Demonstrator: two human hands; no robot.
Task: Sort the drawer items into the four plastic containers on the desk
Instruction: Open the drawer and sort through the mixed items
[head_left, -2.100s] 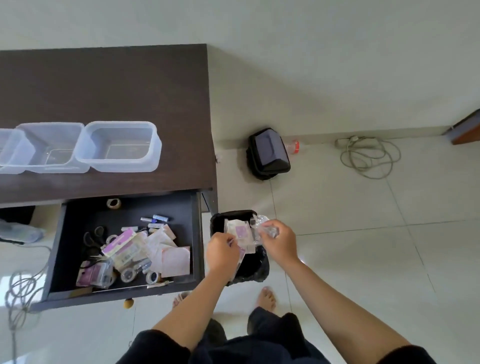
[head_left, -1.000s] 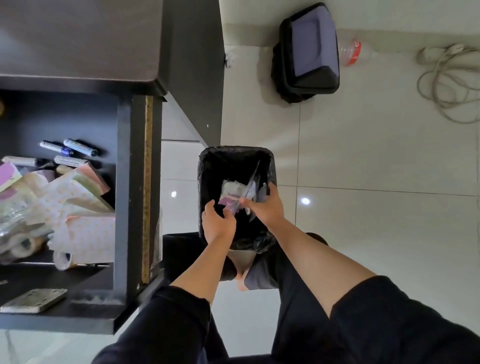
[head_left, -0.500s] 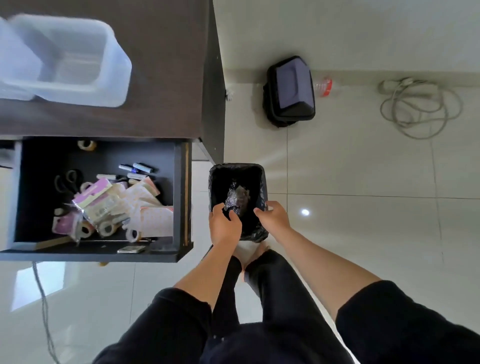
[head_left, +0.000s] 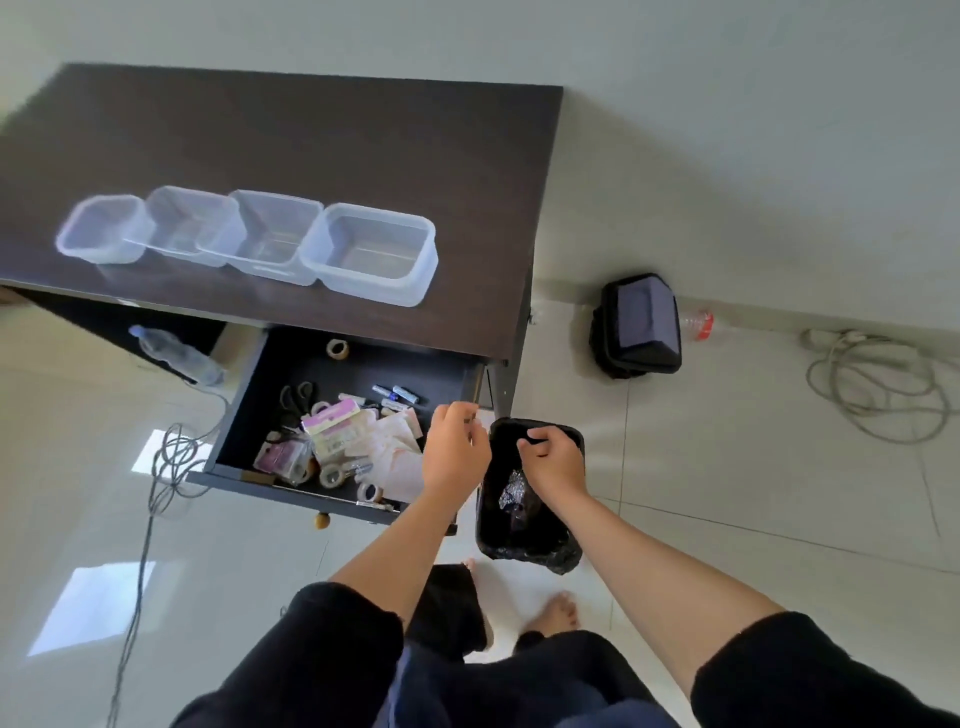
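Four clear plastic containers stand empty in a row on the dark desk (head_left: 311, 145); the rightmost container (head_left: 374, 288) is the nearest. Below, the open drawer (head_left: 332, 374) holds scissors (head_left: 296, 397), batteries (head_left: 397, 395), tape rolls (head_left: 332, 475), pink packets (head_left: 332, 418) and patterned papers (head_left: 395, 457). My left hand (head_left: 454, 452) hovers over the drawer's right end, its fingers loosely curled with nothing visible in them. Over the black bin (head_left: 519, 535) is my right hand (head_left: 553, 460), also loosely curled and empty. A crumpled clear wrapper (head_left: 511, 491) lies inside the bin.
A black bag (head_left: 639, 325) and a plastic bottle (head_left: 696, 319) sit by the wall, with a coiled cable (head_left: 872, 384) to the right. A water bottle (head_left: 174, 353) lies under the desk and cords (head_left: 166, 457) trail on the floor at left. My bare feet (head_left: 558, 610) are beside the bin.
Both hands let the wrapper and packet drop into the bin and rose out of it. My left hand has shifted left toward the drawer. My view lifted to take in the desk.
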